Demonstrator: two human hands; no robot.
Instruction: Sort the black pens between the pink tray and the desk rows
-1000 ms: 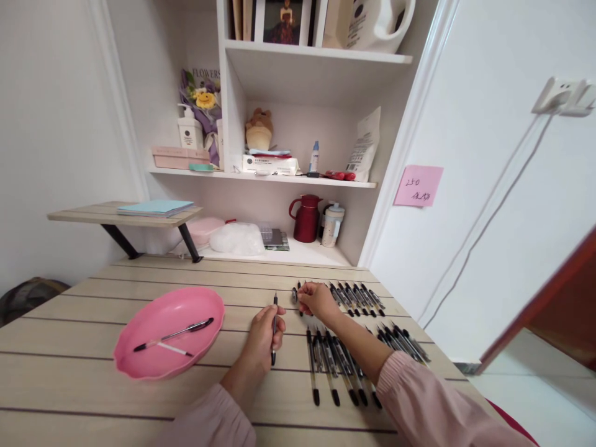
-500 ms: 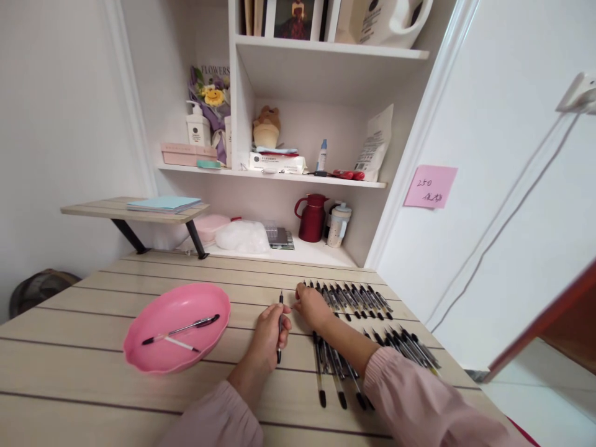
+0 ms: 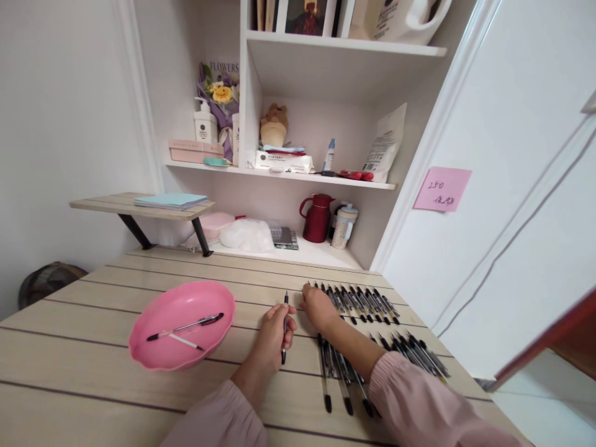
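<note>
Many slender pens, wavy-rimmed pink bowl

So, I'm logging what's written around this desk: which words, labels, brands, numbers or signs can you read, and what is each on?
"FLOWERS": at the top of the bouquet.
"250": handwritten on the pink note; the line below it isn't clear enough to read.
Too small or blurred: print on the pump bottle, white pack, pink box, white bag and jug.
Pens: no readable print.
</note>
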